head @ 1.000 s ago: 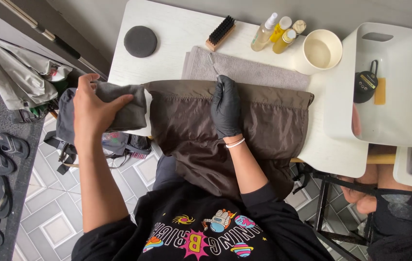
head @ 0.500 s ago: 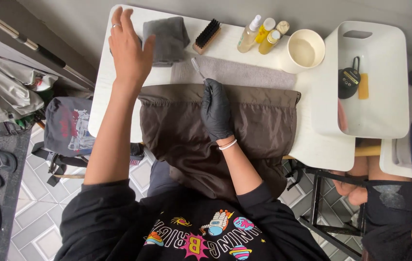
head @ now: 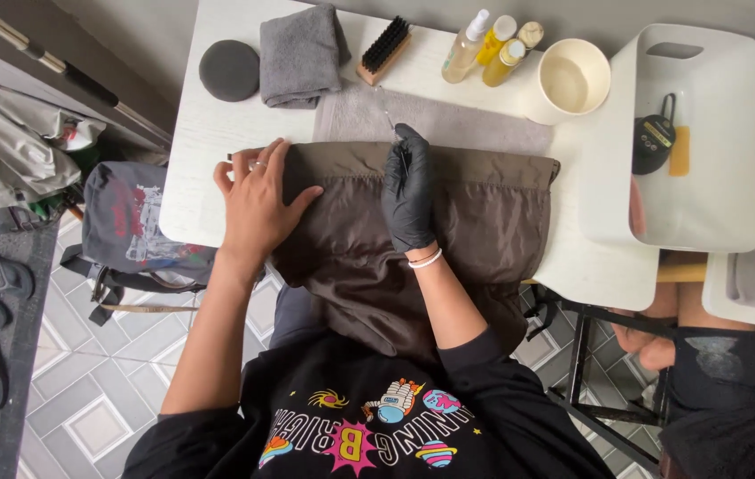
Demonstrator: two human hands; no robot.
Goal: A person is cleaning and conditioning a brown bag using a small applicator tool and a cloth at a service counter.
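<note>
While the brown fabric bag (head: 475, 222) lay spread across the white table (head: 209, 133), its lower part hanging off the near edge, the left hand (head: 258, 204) pressed flat on its left end — fingers splayed open. The black-gloved right hand (head: 408, 191) rested mid-bag, fingers closed on a thin clear tool (head: 384, 108). Beyond lay a grey towel (head: 457, 120), folded grey cloth (head: 299, 55), brush (head: 384, 49) and bottles (head: 491, 49).
</note>
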